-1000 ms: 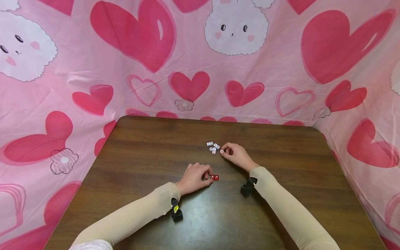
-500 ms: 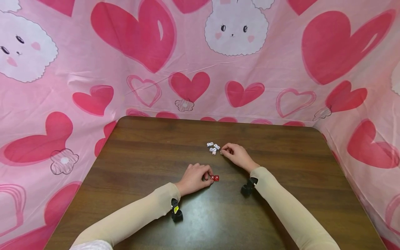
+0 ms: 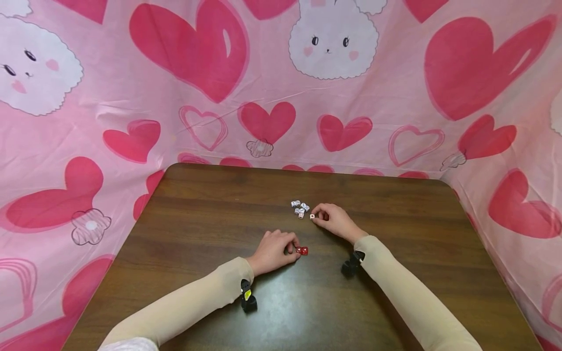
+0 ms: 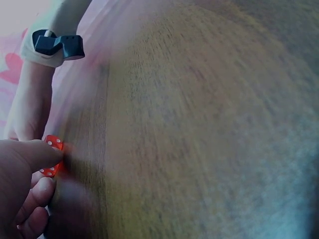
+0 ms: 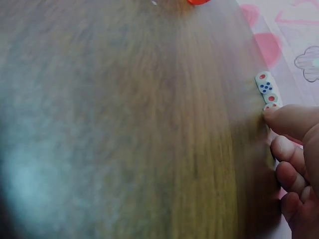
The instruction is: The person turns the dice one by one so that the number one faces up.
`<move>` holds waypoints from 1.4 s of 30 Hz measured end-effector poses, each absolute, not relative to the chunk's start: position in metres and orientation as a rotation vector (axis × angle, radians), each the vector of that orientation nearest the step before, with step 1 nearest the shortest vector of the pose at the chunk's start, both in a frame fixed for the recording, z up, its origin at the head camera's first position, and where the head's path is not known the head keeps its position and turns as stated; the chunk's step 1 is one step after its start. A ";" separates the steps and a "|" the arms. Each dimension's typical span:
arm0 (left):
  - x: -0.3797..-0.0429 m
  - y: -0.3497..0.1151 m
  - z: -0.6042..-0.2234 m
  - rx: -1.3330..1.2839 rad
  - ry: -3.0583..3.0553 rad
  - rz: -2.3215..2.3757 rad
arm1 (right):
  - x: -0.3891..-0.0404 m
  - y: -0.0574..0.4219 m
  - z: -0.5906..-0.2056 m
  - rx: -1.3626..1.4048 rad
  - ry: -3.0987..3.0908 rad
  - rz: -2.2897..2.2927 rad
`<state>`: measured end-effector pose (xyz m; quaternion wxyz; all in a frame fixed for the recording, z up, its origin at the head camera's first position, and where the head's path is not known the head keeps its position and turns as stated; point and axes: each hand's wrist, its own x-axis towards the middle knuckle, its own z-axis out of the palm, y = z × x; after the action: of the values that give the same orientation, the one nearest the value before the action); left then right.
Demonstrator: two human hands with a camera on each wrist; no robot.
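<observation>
Two red dice (image 3: pixel 305 250) sit side by side on the wooden table, each with a pale spot on top. The thumb and fingertips of my left hand (image 3: pixel 274 251) pinch the left one; in the left wrist view the thumb covers part of the red dice (image 4: pixel 52 141). Farther back, my right hand (image 3: pixel 337 222) pinches a single white die (image 3: pixel 312 217) with a red dot between thumb and index finger. Just left of that die lies a loose cluster of several white dice (image 3: pixel 305 206). Behind the right thumb, white dice (image 5: pixel 265 83) with red and blue dots show in the right wrist view.
The brown table (image 3: pixel 210 209) has rounded far corners. Pink cloth (image 3: pixel 272 87) printed with hearts and rabbit faces hangs behind it and at both sides. A black wrist camera (image 3: pixel 249 302) is strapped on the left sleeve, another black camera (image 3: pixel 351 265) on the right.
The right hand has shifted slightly toward the person with the white die, whose red-dot face was mostly covered half a second ago and shows again now. The left hand and red dice stay put.
</observation>
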<state>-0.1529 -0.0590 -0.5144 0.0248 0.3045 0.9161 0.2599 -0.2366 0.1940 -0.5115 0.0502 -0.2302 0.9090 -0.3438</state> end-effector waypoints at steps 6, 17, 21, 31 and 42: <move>-0.153 -0.059 -0.514 0.952 2.834 0.819 | -0.229 0.195 -0.509 -0.739 2.776 -0.999; -0.152 -0.059 -0.515 0.955 2.851 0.828 | -0.200 0.201 -0.510 -0.795 2.781 -0.944; -0.153 -0.059 -0.516 0.956 2.852 0.823 | -0.191 0.202 -0.513 -0.887 2.805 -0.913; -0.154 -0.059 -0.518 0.955 2.852 0.838 | -0.171 0.203 -0.515 -1.005 2.823 -0.838; -0.153 -0.058 -0.518 0.955 2.868 0.829 | -0.154 0.198 -0.516 -1.029 2.799 -0.812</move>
<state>-0.1532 -0.0577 -0.5181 0.0036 0.3047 0.9150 0.2644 -0.1542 0.1979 -0.5156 0.0254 -0.3328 0.9053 -0.2627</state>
